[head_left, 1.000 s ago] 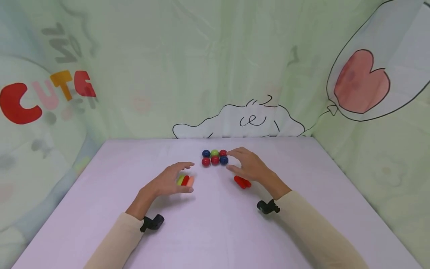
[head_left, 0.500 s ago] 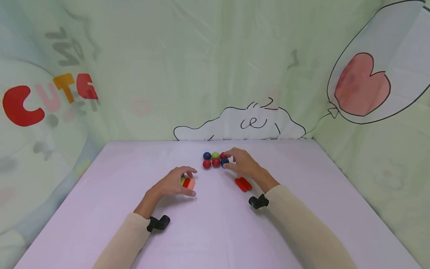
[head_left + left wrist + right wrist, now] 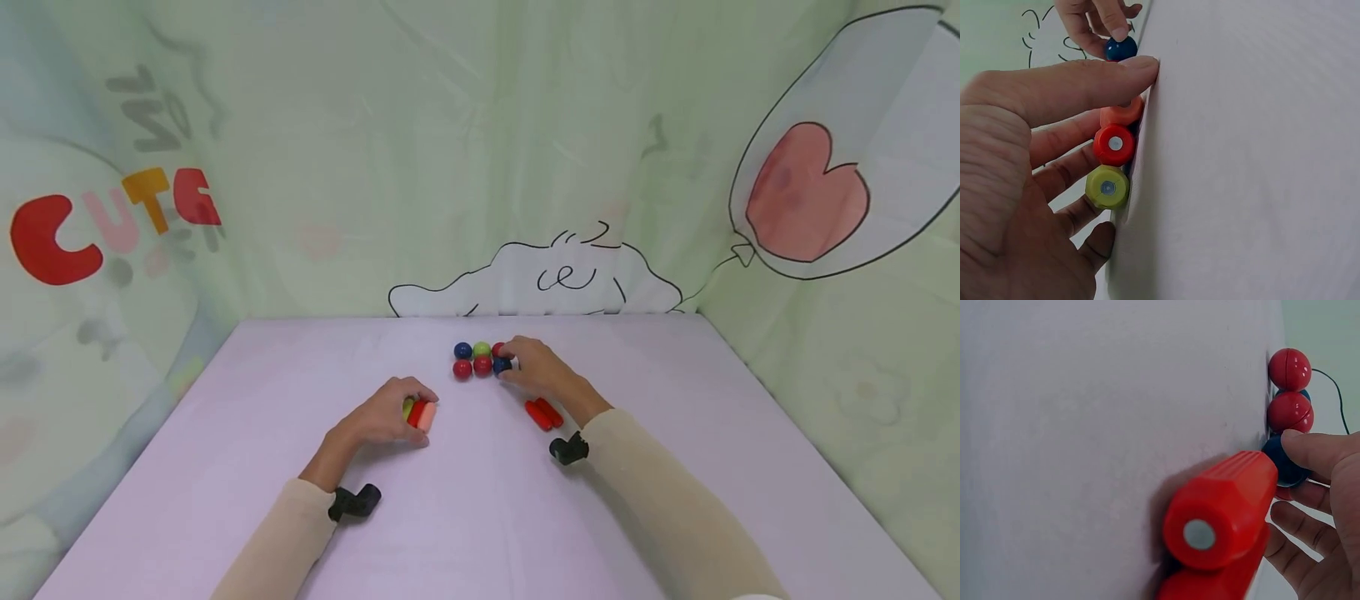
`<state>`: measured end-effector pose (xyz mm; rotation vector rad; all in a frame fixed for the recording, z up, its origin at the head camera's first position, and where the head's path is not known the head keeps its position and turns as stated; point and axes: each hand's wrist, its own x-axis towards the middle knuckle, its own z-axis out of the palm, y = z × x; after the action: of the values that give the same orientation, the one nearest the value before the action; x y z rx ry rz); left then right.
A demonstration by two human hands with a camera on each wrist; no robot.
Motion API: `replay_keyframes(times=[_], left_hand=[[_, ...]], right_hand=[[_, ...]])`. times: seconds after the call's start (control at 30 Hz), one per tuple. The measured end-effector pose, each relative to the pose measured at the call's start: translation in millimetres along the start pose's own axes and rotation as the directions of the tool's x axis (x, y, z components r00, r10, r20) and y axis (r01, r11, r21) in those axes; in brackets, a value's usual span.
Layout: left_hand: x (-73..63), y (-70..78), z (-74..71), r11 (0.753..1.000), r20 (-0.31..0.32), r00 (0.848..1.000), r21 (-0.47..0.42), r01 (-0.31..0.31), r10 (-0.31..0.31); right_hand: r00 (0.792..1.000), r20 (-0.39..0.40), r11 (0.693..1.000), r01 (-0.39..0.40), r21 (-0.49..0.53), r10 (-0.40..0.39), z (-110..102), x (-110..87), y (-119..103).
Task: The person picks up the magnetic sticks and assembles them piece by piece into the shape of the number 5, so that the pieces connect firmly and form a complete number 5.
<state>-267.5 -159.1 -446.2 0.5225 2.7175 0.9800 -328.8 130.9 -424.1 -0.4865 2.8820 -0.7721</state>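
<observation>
My left hand (image 3: 386, 412) curls round three short magnetic rods lying side by side: a yellow-green rod (image 3: 1107, 187), a red rod (image 3: 1114, 144) and a pink rod (image 3: 427, 417). Its thumb crosses in front of the pink one, with the fingers behind the far ends. Farther back, my right hand (image 3: 542, 367) holds the right end of a two-row block of balls. The thumb lies on a dark blue ball (image 3: 1285, 464), and the fingers reach behind to a red ball (image 3: 498, 350), partly hidden.
Left of the right hand are two front red balls (image 3: 462, 369), a back blue ball (image 3: 462, 351) and a green ball (image 3: 482, 350). Two red rods (image 3: 543, 413) lie below that hand. A printed curtain (image 3: 337, 167) hangs behind the white table (image 3: 480, 517).
Both hands have closed in: the left thumb and fingers draw together round the rods, and the right hand has moved slightly left onto the end balls. The head view has tilted slightly.
</observation>
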Motion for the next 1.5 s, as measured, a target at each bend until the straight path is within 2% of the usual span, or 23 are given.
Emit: replay_keyframes(times=[0.17, 0.4, 0.6, 0.8, 1.1, 1.3, 1.5], left_hand=[[0.8, -0.3, 0.9, 1.000, -0.014, 1.000, 0.018, -0.002, 0.002], [1.6, -0.2, 0.2, 0.999, -0.027, 0.999, 0.028, 0.030, -0.029], [1.1, -1.4, 0.5, 1.000, -0.025, 1.000, 0.021, 0.018, -0.017], [1.3, 1.9, -2.1, 0.999, -0.011, 1.000, 0.031, 0.014, -0.014], [1.5, 3.1, -2.2, 0.999, -0.022, 0.999, 0.043, 0.025, -0.024], [-0.7, 0.2, 0.1, 0.999, -0.029, 0.999, 0.035, 0.024, -0.023], [-1.5, -1.4, 1.0, 0.999, -0.034, 0.999, 0.035, 0.017, -0.016]], right_hand=[[1.000, 0.015, 1.000, -0.016, 0.000, 0.016, 2.0, 2.4, -1.5], [0.999, 0.026, 1.000, -0.029, -0.002, 0.029, 4.0, 6.8, -3.4], [0.998, 0.044, 0.999, -0.045, 0.004, 0.045, 5.1, 5.8, -2.7], [0.999, 0.014, 0.999, -0.049, 0.001, 0.049, 3.3, 2.3, 0.0], [1.000, -0.020, 1.000, 0.003, 0.029, -0.003, -7.7, -9.1, -5.9], [0.998, -0.052, 0.995, 0.044, 0.089, -0.039, -4.5, -23.7, -7.4], [0.994, -0.083, 0.991, 0.084, 0.100, -0.076, -2.9, -35.2, -8.6]])
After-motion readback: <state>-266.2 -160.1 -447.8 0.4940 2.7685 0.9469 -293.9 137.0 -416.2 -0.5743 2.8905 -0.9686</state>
